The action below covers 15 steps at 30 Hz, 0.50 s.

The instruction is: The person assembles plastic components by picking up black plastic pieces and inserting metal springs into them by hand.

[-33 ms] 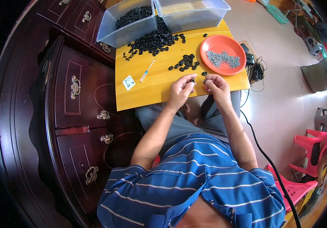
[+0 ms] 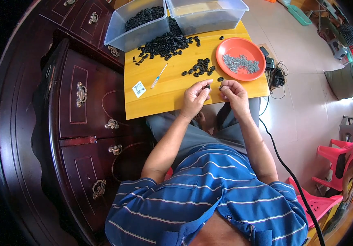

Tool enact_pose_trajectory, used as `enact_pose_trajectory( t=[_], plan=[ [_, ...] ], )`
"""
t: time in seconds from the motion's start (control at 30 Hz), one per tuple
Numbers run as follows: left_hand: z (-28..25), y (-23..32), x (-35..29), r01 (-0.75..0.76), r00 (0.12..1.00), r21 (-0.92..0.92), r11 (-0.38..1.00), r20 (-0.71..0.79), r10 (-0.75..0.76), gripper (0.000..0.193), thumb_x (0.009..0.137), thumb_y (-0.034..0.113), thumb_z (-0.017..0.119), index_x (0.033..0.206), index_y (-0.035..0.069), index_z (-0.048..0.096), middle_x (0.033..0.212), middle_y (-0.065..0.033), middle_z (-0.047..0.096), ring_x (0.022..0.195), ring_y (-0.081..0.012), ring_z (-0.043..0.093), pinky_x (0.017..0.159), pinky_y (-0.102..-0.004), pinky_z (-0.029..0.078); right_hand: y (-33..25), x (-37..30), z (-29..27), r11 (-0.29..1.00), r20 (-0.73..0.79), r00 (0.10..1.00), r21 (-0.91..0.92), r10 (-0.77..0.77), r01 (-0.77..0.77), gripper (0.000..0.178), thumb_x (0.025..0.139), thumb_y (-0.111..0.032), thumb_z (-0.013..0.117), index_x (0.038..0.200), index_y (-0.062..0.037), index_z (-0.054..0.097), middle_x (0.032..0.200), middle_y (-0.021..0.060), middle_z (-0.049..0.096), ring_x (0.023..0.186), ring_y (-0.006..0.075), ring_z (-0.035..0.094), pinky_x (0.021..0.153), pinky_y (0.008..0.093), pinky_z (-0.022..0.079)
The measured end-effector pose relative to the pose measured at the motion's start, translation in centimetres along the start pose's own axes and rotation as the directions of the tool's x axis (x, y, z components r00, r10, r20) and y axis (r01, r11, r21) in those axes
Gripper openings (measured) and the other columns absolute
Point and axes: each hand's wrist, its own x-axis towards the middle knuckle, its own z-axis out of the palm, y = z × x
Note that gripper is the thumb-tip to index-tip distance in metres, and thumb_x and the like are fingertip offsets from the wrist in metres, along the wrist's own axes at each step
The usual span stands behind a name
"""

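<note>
Close to the front edge of the yellow table (image 2: 172, 96), my left hand (image 2: 195, 97) pinches a small black oval piece (image 2: 207, 87). My right hand (image 2: 236, 95) is a short gap to the right, its thumb and fingertips pressed together. Whatever they hold is too small to make out. Just beyond the hands lies a single black oval piece (image 2: 220, 79), and behind it a small group of black oval pieces (image 2: 201, 65). To the right of that group stands an orange-red plate (image 2: 222, 67) bearing many small silvery metal bits (image 2: 242, 64).
A large heap of black pieces (image 2: 164, 46) lies before two clear plastic bins (image 2: 137, 39) at the back. A thin pen-like tool (image 2: 159, 76) and a white printed card (image 2: 138, 89) lie left. A dark wooden cabinet (image 2: 78, 119) flanks the table; black cables (image 2: 277, 76) hang right.
</note>
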Motion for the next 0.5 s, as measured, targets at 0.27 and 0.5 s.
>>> enact_pose_trajectory(
  t=[0.27, 0.5],
  plan=[
    [0.21, -0.56, 0.07, -0.026, 0.999, 0.011, 1.000, -0.020, 0.026, 0.026, 0.095, 0.002, 0.059, 0.121, 0.003, 0.060, 0.099, 0.0000, 0.064, 0.079, -0.0039, 0.059, 0.072, -0.0193, 0.050, 0.08, -0.13, 0.29, 0.997, 0.041, 0.999, -0.073, -0.033, 0.036, 0.017, 0.095, -0.008, 0.064, 0.111, -0.0023, 0.063, 0.090, -0.0016, 0.064, 0.077, 0.0058, 0.058, 0.072, 0.0208, 0.048],
    [0.27, -0.54, 0.13, -0.018, 0.999, 0.068, 0.998, 0.028, 0.016, 0.024, 0.093, 0.004, 0.066, 0.116, 0.001, 0.061, 0.096, -0.0001, 0.066, 0.081, -0.0040, 0.061, 0.071, -0.0199, 0.052, 0.31, -0.12, 0.37, 0.993, 0.022, 0.998, -0.094, -0.066, 0.068, 0.018, 0.093, -0.006, 0.064, 0.110, -0.0004, 0.064, 0.089, -0.0006, 0.064, 0.076, 0.0059, 0.059, 0.069, 0.0221, 0.051]
  ],
)
